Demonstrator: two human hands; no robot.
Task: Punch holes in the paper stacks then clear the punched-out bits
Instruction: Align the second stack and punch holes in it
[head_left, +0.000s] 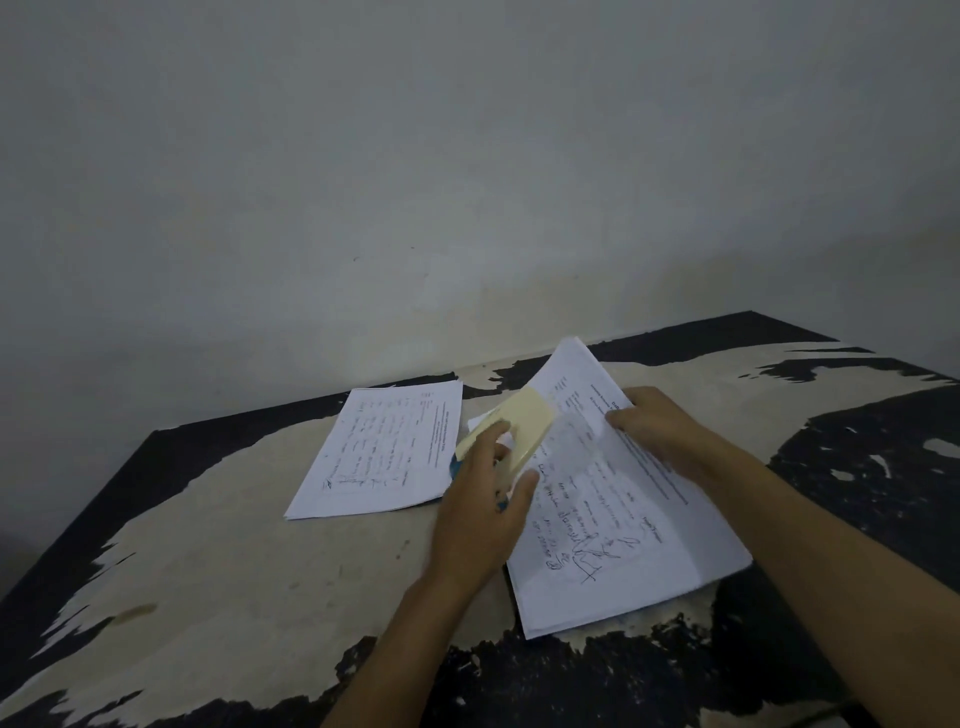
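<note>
I count two paper stacks and one hole punch. The left stack (382, 452) lies flat on the worn worktop (208, 561) at 10 o'clock from centre, printed and handwritten, unreadable. My left hand (480, 519) grips the cream hole punch (511, 434), blue beneath, between both stacks. The right stack (613, 519) lies at 3 o'clock; my right hand (654, 423) pinches its lifted upper pages.

Left hand (480, 512) grips hole punch (511, 431); right hand (657, 423) holds paper stack (623, 519).
</note>
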